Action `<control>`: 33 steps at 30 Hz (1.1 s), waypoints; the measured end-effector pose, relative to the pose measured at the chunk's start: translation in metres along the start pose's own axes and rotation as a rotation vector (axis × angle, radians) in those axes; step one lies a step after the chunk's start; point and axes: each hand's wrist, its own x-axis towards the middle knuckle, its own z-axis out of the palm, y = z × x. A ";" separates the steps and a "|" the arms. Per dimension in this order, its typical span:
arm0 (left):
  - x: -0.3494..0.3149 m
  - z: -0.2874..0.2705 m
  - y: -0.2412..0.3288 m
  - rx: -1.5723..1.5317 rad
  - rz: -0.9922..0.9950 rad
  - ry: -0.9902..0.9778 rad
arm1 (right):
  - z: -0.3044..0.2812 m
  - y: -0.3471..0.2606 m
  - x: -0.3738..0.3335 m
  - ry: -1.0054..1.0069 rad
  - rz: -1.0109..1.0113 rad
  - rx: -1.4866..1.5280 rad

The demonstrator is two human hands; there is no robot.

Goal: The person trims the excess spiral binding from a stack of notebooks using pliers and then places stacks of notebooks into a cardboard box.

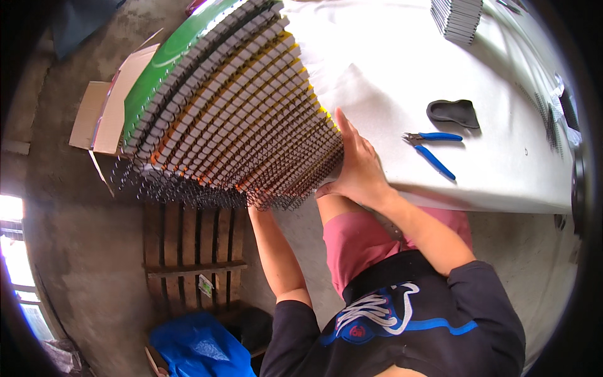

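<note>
Right hand (pixel 361 164), centre of the frame: thumb parted widely from the fingers, the spread hand set against the right end of a fanned stack of coil-bound books (pixel 235 116). Left hand (pixel 256 205), just left of centre: almost wholly hidden under the lower edge of the stack, so that from where I stand its grip cannot be told; only the wrist and forearm show clearly. The stack fills the upper left and middle of the frame, pale page blocks banded with yellow and orange and crossed by rows of dark coils, whose loose ends (pixel 188 191) bristle below. A glossy green cover (pixel 154 78) faces its upper left side. Behind this, a cardboard carton (pixel 94 116) shows open flaps; its interior is hidden by the stack. To the right, on a white-covered table (pixel 389 78), lie blue-handled cutters (pixel 434 152) with handles parted, a dark contoured pad (pixel 452 113) just above them, and a second coiled stack (pixel 457 22) at the upper right. Lower left: a slatted wooden pallet (pixel 196 271) and, below it, a blue plastic sack (pixel 198 349), contents not visible.
</note>
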 end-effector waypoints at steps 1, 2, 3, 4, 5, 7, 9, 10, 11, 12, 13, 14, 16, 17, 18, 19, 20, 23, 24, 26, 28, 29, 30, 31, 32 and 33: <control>0.001 0.002 0.000 -0.002 0.002 -0.002 | 0.006 -0.001 -0.005 0.053 0.006 -0.107; 0.002 0.004 -0.001 -0.004 0.005 -0.006 | 0.010 0.000 -0.002 0.084 0.048 -0.095; 0.003 0.005 0.000 0.000 0.009 -0.008 | 0.011 0.000 -0.002 0.084 0.049 -0.094; 0.003 0.005 0.001 0.001 0.012 -0.008 | 0.011 0.000 -0.002 0.085 0.049 -0.093; 0.003 0.005 0.000 0.000 0.013 -0.004 | 0.011 -0.001 -0.003 0.086 0.050 -0.092; 0.004 0.006 0.002 0.000 0.013 -0.003 | 0.013 0.000 -0.004 0.095 0.057 -0.143; 0.003 0.005 0.002 -0.002 0.018 0.000 | 0.015 -0.003 -0.003 0.121 0.044 -0.221; 0.002 0.005 0.003 -0.001 0.018 0.000 | 0.014 -0.004 -0.003 0.112 0.055 -0.224; 0.002 0.005 0.003 -0.001 0.016 0.000 | 0.012 -0.006 -0.002 0.103 0.066 -0.228; 0.001 0.005 0.002 -0.003 0.016 -0.001 | 0.010 -0.007 -0.002 0.094 0.077 -0.232; 0.000 0.005 0.001 -0.001 0.013 -0.001 | 0.008 -0.006 -0.003 0.085 0.085 -0.198; -0.002 0.006 -0.001 -0.005 0.010 -0.001 | 0.005 -0.004 -0.004 0.076 0.093 -0.164; -0.006 0.005 -0.003 -0.006 0.006 0.004 | 0.004 -0.002 -0.007 0.062 0.099 -0.125; -0.008 0.005 -0.004 0.000 0.008 0.004 | 0.002 -0.001 -0.007 0.062 0.095 -0.123; -0.008 0.005 -0.005 -0.003 0.005 0.004 | 0.001 0.000 -0.007 0.061 0.092 -0.126; -0.008 0.005 -0.005 -0.006 0.003 0.003 | 0.001 0.000 -0.007 0.062 0.100 -0.135; -0.008 0.005 -0.005 -0.007 0.002 0.004 | 0.003 0.000 -0.007 0.062 0.107 -0.144; -0.007 0.002 0.001 -0.004 0.005 0.006 | 0.005 -0.004 -0.007 0.075 0.098 -0.163; -0.006 0.003 0.002 -0.005 0.005 0.002 | 0.006 -0.005 -0.007 0.087 0.092 -0.171; -0.006 0.006 0.002 -0.002 0.007 -0.002 | 0.004 -0.004 -0.006 0.041 0.127 -0.169; -0.005 0.008 0.002 -0.013 0.014 0.001 | 0.001 -0.005 -0.006 0.019 0.136 -0.174; -0.005 0.010 0.001 -0.015 0.019 0.003 | -0.002 -0.006 -0.007 0.020 0.128 -0.176; -0.005 0.014 0.001 -0.017 0.031 0.006 | -0.006 -0.007 -0.008 0.027 0.119 -0.181; -0.008 0.013 0.001 -0.024 0.048 0.025 | -0.012 -0.006 -0.010 0.020 0.053 -0.250; -0.012 0.011 0.000 -0.028 0.072 0.058 | -0.025 -0.004 -0.015 0.015 -0.014 -0.318; -0.018 0.007 -0.001 -0.043 0.113 0.108 | -0.041 -0.002 -0.020 -0.004 -0.087 -0.387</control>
